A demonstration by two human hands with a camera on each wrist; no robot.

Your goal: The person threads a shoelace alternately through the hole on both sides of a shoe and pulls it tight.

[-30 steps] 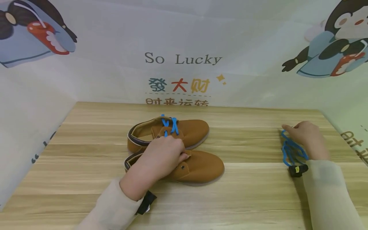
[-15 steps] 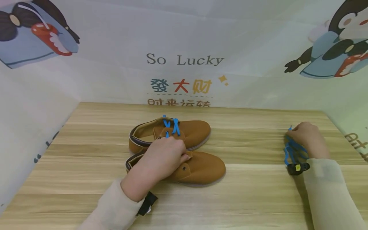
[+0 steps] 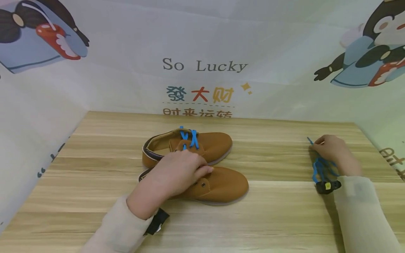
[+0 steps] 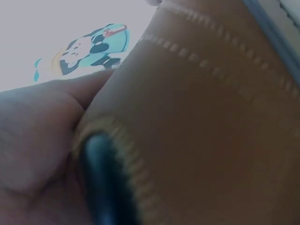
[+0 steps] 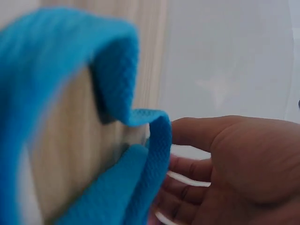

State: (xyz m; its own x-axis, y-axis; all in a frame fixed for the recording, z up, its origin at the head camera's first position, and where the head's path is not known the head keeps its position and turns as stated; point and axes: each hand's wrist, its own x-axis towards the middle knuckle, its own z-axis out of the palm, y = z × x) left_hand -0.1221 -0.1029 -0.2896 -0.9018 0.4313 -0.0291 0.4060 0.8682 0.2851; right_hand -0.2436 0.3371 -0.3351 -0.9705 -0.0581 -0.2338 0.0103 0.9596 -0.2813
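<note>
Two brown shoes lie side by side in the head view, toes to the right. My left hand (image 3: 172, 172) grips the near shoe (image 3: 226, 186) over its lacing area, covering much of the opening; an eyelet shows bare beside the thumb. The left wrist view shows the shoe's stitched brown side (image 4: 201, 103) close up against the hand. Off to the right, my right hand (image 3: 333, 151) pinches a blue shoelace (image 3: 320, 168). One tip sticks out past the fingertips, and the rest hangs in loops below the hand. Those flat woven loops (image 5: 115, 79) fill the left of the right wrist view.
Touching the near shoe from behind is the far shoe (image 3: 216, 140), partly threaded with blue lace (image 3: 194, 140). The wooden tabletop (image 3: 269, 218) ends at a white printed backdrop (image 3: 278, 88) at the back and both sides. Black wrist cameras sit under both sleeves.
My right fingers have shifted along the shoelace, and its tip now points out to the upper left. My left thumb has straightened somewhat; the shoes stay put.
</note>
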